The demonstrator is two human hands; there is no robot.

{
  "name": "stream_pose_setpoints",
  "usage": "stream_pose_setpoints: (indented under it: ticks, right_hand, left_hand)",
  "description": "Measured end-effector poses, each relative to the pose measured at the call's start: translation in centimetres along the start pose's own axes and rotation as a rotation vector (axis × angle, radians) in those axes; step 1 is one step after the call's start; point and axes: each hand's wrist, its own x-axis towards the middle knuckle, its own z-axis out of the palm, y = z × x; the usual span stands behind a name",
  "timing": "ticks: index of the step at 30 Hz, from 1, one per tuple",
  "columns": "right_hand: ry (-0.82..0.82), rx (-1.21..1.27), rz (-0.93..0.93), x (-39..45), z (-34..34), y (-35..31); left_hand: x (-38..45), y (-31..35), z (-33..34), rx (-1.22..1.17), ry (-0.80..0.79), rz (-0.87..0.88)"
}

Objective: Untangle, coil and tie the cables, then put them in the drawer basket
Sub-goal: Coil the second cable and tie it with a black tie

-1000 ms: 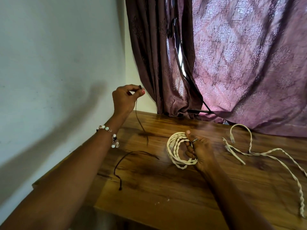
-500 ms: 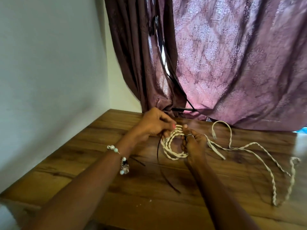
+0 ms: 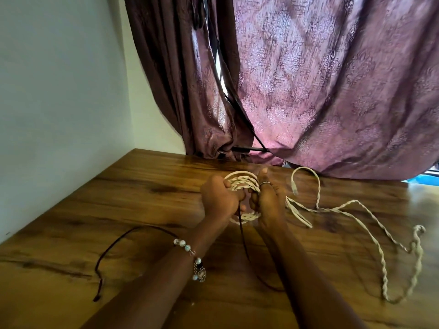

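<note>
A cream twisted cable is partly wound into a coil (image 3: 243, 182) at the middle of the wooden table (image 3: 142, 200). My left hand (image 3: 219, 198) grips the coil's left side and also pinches a thin dark brown cord (image 3: 123, 238), which hangs below the fist and trails left across the table. My right hand (image 3: 267, 198), with a ring on one finger, holds the coil's right side, thumb pointing up. The cable's loose tail (image 3: 370, 222) snakes off to the right, and its plug end (image 3: 294, 188) lies just right of my right hand.
A purple patterned curtain (image 3: 332, 91) hangs over the table's back edge, with a dark rod (image 3: 249, 149) at its foot. A pale wall (image 3: 59, 103) borders the table on the left. No drawer basket is in view.
My left hand came down from the left with the dark cord and closed on the coil beside my right hand. The cord's free end now trails over the left of the table.
</note>
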Motion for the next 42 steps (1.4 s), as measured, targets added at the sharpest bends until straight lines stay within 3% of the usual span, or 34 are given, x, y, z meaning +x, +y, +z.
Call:
stream_pose_setpoints:
  ticks: [6, 12, 24, 28, 42]
  right_hand:
    - [-0.142, -0.046, 0.000, -1.7, 1.0, -0.7]
    - [-0.240, -0.125, -0.051, -3.2, 1.4, -1.5]
    - [-0.129, -0.135, -0.011, -3.8, 2.2, -1.5]
    - [-0.064, -0.158, -0.079, -4.0, 2.5, -1.4]
    - [0.029, -0.030, 0.029, -3.5, 2.4, -1.1]
  left_hand:
    - [-0.5, -0.6, -0.2, 0.040, 0.189, 0.134]
    - [-0.3, -0.9, -0.4, 0.037, 0.231, 0.117]
    - [-1.2, -0.8, -0.2, -0.100, 0.355, 0.172]
    - [-1.0, -1.0, 0.1, -0.122, 0.392, 0.195]
    - [-1.2, -0.9, 0.2, -0.143, 0.323, 0.169]
